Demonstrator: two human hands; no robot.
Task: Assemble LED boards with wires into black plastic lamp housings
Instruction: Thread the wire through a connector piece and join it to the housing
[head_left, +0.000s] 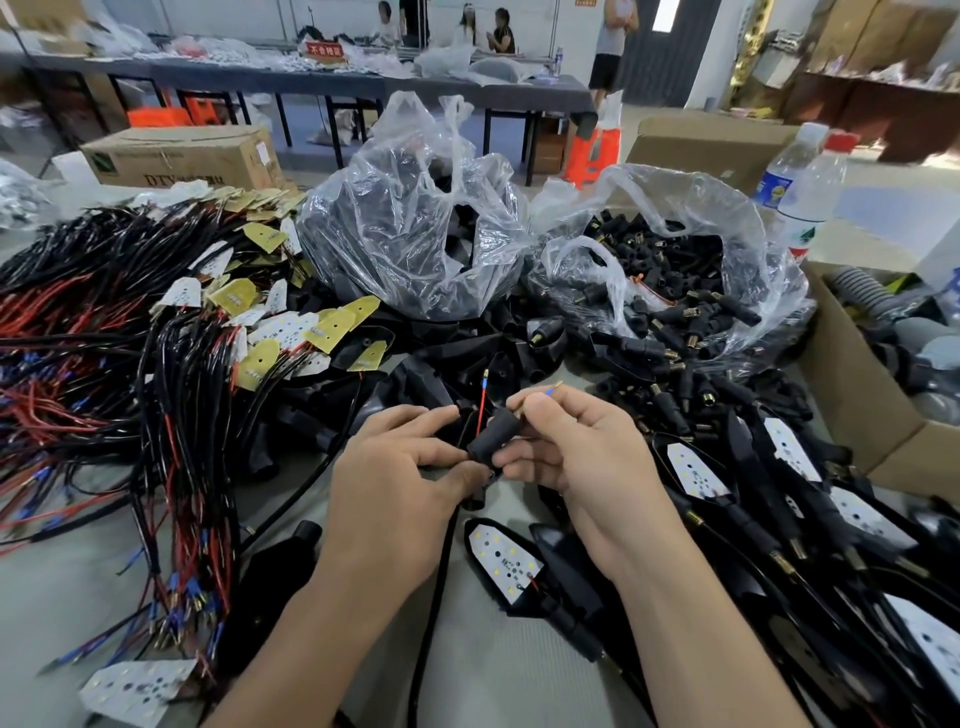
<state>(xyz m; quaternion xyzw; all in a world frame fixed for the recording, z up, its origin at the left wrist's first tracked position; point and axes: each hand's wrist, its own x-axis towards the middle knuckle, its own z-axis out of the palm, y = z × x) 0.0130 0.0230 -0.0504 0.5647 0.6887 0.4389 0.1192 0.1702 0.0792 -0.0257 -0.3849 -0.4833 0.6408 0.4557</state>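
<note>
- Left grip (410, 467) has its fingers curled, pinching the lower end of a black sleeve (496, 435). Right grip (576, 452) pinches the upper end, with a blue-tipped wire (549, 389) sticking out past its fingertips.
- Sleeve sits centre frame, held above the worktop (483, 675) between the two grips. A red wire (482, 410) with a brass tip rises beside it. Whether either wire already runs through the sleeve — cannot tell.
- Progress, judged: well underway. Finished lamps (696, 470) lie in a row on the right, each a white board seated in a black shell. Another lamp (506, 561) lies just below the grips.
- Left to do: a large tangle of loose boards (332, 327) with red and black leads on the left. A clear bag of housings (415, 234) and a bag of stems (675, 280) are both heaped full.
- Materials: boards are flat and arrowhead-shaped — white-faced with small LED dots, yellow on the back.
- Housings are glossy and pointed. Sleeve is matte, tubular and looks rubbery. Bags are thin, crinkled film.
</note>
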